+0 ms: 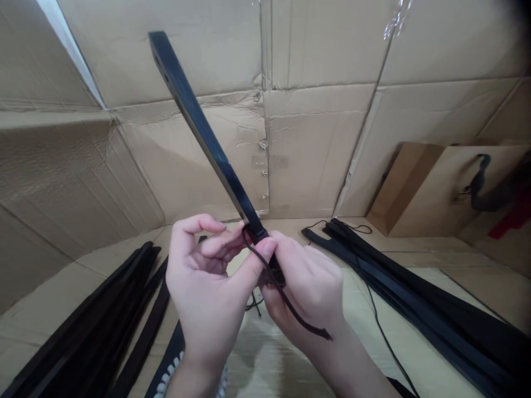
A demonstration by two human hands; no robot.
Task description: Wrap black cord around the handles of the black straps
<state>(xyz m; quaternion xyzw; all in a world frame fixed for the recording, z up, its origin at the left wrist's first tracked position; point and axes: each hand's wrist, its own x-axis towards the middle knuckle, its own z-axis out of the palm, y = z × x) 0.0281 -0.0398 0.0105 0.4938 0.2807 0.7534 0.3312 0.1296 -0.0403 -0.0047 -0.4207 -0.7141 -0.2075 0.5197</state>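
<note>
A long black flat strip (199, 124) rises from my hands up toward the upper left, with small holes near its far end. My right hand (309, 290) is wrapped round the strip's lower end. My left hand (207, 287) pinches a thin black cord (290, 309) against the strip with thumb and fingers. The cord loops round the strip near my fingertips, and its loose end hangs down over my right wrist.
Several black strips lie in a pile at the left (103, 326), and another pile with thin cords lies at the right (418, 298). Flattened cardboard (315, 138) lines the floor and the walls. A brown paper bag (440, 188) with a dark handle leans at the right.
</note>
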